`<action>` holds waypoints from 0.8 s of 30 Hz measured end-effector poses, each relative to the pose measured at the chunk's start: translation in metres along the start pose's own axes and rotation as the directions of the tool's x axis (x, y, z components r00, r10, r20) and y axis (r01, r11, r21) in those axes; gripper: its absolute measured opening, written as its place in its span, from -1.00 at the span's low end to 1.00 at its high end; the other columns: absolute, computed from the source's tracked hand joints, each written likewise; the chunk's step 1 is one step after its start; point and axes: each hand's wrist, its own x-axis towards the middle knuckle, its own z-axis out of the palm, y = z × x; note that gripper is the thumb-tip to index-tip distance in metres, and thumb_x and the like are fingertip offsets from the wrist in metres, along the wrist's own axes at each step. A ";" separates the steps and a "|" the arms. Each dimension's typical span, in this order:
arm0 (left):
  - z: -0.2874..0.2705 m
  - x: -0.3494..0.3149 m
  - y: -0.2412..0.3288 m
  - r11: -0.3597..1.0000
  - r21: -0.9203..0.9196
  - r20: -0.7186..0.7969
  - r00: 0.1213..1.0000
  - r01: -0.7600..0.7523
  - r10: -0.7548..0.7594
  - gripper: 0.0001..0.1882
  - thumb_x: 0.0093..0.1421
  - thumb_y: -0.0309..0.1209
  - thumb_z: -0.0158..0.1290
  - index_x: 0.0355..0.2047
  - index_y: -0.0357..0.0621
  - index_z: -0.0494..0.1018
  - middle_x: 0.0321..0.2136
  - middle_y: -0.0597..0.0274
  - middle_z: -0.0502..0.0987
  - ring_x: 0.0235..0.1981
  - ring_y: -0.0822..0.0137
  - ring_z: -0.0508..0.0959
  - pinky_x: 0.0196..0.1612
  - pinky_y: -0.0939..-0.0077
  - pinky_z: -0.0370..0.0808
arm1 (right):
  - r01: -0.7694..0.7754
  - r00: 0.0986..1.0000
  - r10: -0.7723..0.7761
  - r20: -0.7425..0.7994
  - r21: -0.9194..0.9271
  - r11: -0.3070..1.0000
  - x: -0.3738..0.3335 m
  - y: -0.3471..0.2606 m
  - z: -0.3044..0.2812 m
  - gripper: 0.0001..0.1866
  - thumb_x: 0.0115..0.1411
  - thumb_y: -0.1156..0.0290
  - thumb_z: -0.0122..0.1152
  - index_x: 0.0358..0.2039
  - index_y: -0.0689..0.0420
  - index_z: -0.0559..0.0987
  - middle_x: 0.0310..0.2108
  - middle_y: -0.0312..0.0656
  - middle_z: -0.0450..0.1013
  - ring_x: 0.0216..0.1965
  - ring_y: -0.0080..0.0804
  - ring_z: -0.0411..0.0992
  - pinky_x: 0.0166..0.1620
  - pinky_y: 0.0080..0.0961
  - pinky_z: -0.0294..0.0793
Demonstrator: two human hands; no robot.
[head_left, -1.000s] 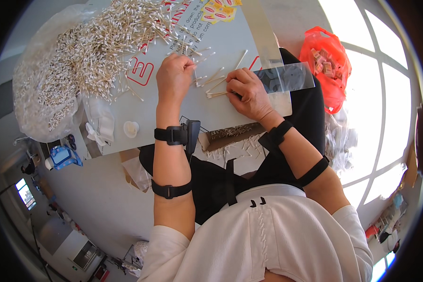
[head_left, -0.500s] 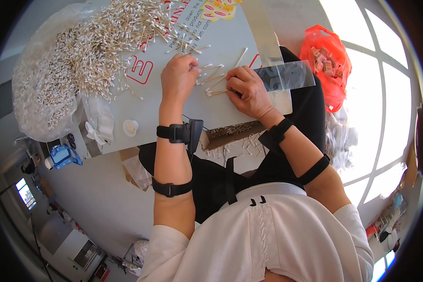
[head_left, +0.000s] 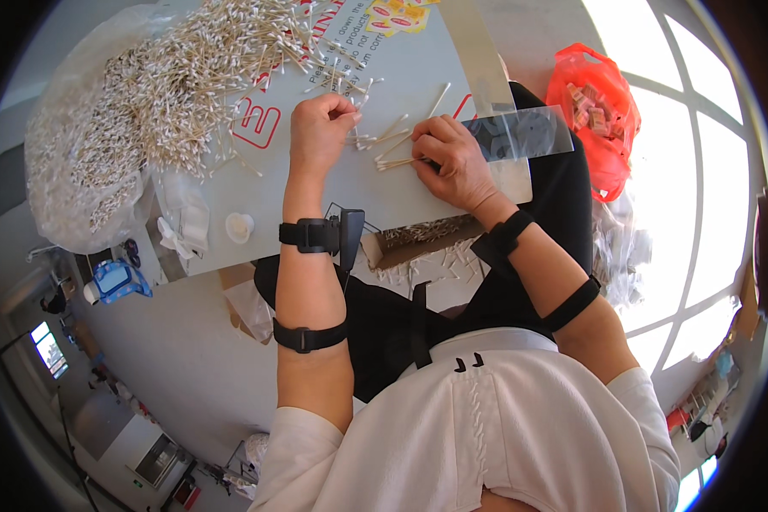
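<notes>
My left hand [head_left: 317,132] is over the board-like tabletop, thumb and forefinger pinched together on what looks like a cotton swab by the fingertips. To its right, my right hand [head_left: 456,164] curls round a few cotton swabs [head_left: 394,162], whose white tips stick out to the left. Between the hands lie several loose cotton swabs [head_left: 391,130], and a single one [head_left: 439,99] lies slantwise beyond my right hand. A big heap of cotton swabs [head_left: 171,94] spills out of a clear plastic bag [head_left: 47,192] at the far left.
Flat clear plastic sleeves [head_left: 520,135] overhang the table's right edge. Yellow-red stickers [head_left: 397,15] lie at the far side. A small white cup [head_left: 239,227] stands near the front edge. Below is an open carton of swabs [head_left: 427,239]. A red bag [head_left: 597,162] holds small packs at right.
My left hand has shifted slightly, its fingertips lifting off the swabs between the hands, a few of which have moved. My right hand stays nearly in place.
</notes>
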 end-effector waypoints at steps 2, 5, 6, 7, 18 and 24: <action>-0.002 -0.002 0.003 0.999 0.044 0.027 1.000 0.009 -0.011 -0.93 -0.02 -0.58 0.20 -0.51 -0.29 0.52 -0.64 0.20 0.53 -0.60 0.44 0.48 -0.45 0.54 0.42 | 0.012 1.000 -0.012 -0.005 -0.003 1.000 0.000 -0.002 -0.001 -0.83 -0.09 0.55 0.27 -0.43 0.18 0.50 -0.29 -0.20 0.42 -0.26 -0.20 0.41 -0.17 -0.36 0.45; -0.005 -0.006 0.005 0.990 0.132 0.076 0.996 -0.056 0.046 -0.94 -0.01 -0.58 0.19 -0.51 -0.28 0.52 -0.63 0.19 0.54 -0.60 0.42 0.49 -0.46 0.52 0.41 | -0.229 0.961 0.263 -0.086 0.285 0.931 0.006 -0.011 -0.003 -0.73 -0.02 0.54 0.29 -0.24 0.16 0.55 -0.26 -0.18 0.44 -0.37 -0.27 0.44 -0.28 -0.41 0.47; -0.007 -0.008 0.007 0.989 0.125 0.094 0.993 -0.076 0.064 -0.94 0.00 -0.58 0.18 -0.50 -0.27 0.51 -0.63 0.18 0.54 -0.59 0.40 0.49 -0.46 0.50 0.42 | -0.275 0.942 0.315 -0.120 0.264 0.924 0.014 -0.015 -0.007 -0.69 0.01 0.54 0.29 -0.18 0.14 0.55 -0.26 -0.18 0.44 -0.42 -0.30 0.45 -0.32 -0.43 0.47; -0.009 -0.011 0.008 0.988 0.118 0.111 0.990 -0.095 0.082 -0.94 0.00 -0.58 0.18 -0.49 -0.27 0.51 -0.62 0.17 0.54 -0.59 0.37 0.50 -0.46 0.48 0.42 | -0.321 0.919 0.364 -0.154 0.246 0.915 0.022 -0.019 -0.009 -0.65 0.03 0.53 0.29 -0.11 0.12 0.55 -0.26 -0.17 0.44 -0.48 -0.33 0.45 -0.36 -0.44 0.47; 0.013 -0.112 0.037 0.997 0.074 0.421 0.907 -0.014 -0.018 -0.92 0.03 -0.63 0.12 -0.44 -0.30 0.44 -0.53 0.04 0.49 -0.46 0.08 0.53 -0.35 0.32 0.47 | -0.344 0.938 0.347 -0.019 0.087 0.935 0.008 -0.001 -0.018 -0.73 -0.06 0.51 0.32 -0.27 0.12 0.60 -0.27 -0.19 0.44 -0.35 -0.19 0.48 -0.25 -0.33 0.50; 0.017 -0.088 -0.002 0.943 0.299 -0.187 0.961 -0.144 0.206 -0.78 -0.01 -0.64 0.17 -0.30 -0.22 0.49 -0.35 0.15 0.49 -0.29 0.16 0.49 -0.21 0.32 0.47 | -0.079 0.995 0.086 0.053 -0.131 0.988 -0.006 -0.007 -0.012 -0.71 -0.12 0.45 0.39 -0.31 0.09 0.59 -0.26 -0.21 0.40 -0.17 -0.19 0.41 -0.10 -0.30 0.44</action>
